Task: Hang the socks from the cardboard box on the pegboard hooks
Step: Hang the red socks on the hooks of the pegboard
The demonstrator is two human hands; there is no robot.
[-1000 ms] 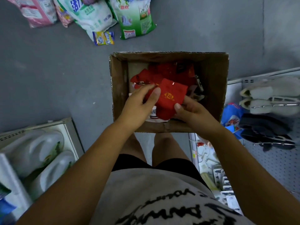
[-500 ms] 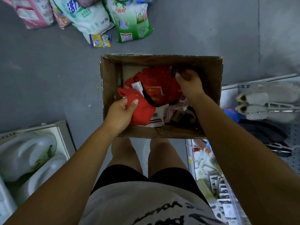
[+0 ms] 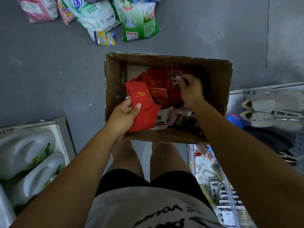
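Note:
An open cardboard box [image 3: 113,83] stands on the grey floor in front of my legs, holding several red socks [image 3: 158,79] and some white and pink ones. My left hand [image 3: 124,116] grips a flat red sock with a gold emblem [image 3: 142,106] over the box's near left corner. My right hand [image 3: 190,88] is deeper in the box and pinches the dark card tag of another red sock [image 3: 173,79], which has a small red plastic hook on top. The pegboard [image 3: 299,142] is at the right edge, with pale and dark items hanging on its hooks.
Detergent bags [image 3: 138,17] and a small yellow packet [image 3: 105,38] lie on the floor beyond the box. A shelf with white bottles [image 3: 31,155] is at the left. Small packaged goods [image 3: 218,186] fill a low shelf at the right, under my right arm.
My left hand took over the emblem sock and drew it to the box's left side. My right hand let go, reached to the far side and pinched a tagged sock there.

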